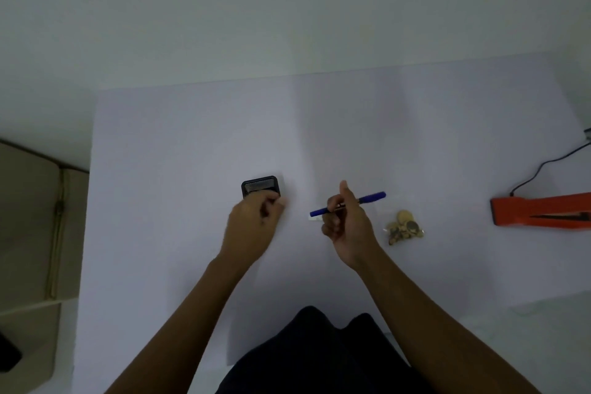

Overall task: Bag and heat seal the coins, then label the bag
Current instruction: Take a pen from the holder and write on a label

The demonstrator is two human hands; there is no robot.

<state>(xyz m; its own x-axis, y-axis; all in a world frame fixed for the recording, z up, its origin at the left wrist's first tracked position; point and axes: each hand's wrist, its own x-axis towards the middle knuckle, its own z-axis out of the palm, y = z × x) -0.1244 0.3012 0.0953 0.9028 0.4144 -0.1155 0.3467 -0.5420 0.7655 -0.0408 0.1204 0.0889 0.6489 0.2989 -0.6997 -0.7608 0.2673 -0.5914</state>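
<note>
A clear bag of gold coins [403, 226] lies on the white table [179, 137], right of centre. My right hand [347, 224] holds a blue pen [371, 198] above the table, thumb raised, just left of the bag. A small white label [316, 217] lies under the pen's tip. My left hand [252, 224] has its fingers curled at the near edge of a small black box-like device [260, 185]; what it holds, if anything, is hidden.
An orange heat sealer [540, 209] with a black cable [543, 166] lies at the table's right edge. A beige cushioned seat [28, 217] stands left of the table. My dark-clothed lap [319, 355] is at the near edge.
</note>
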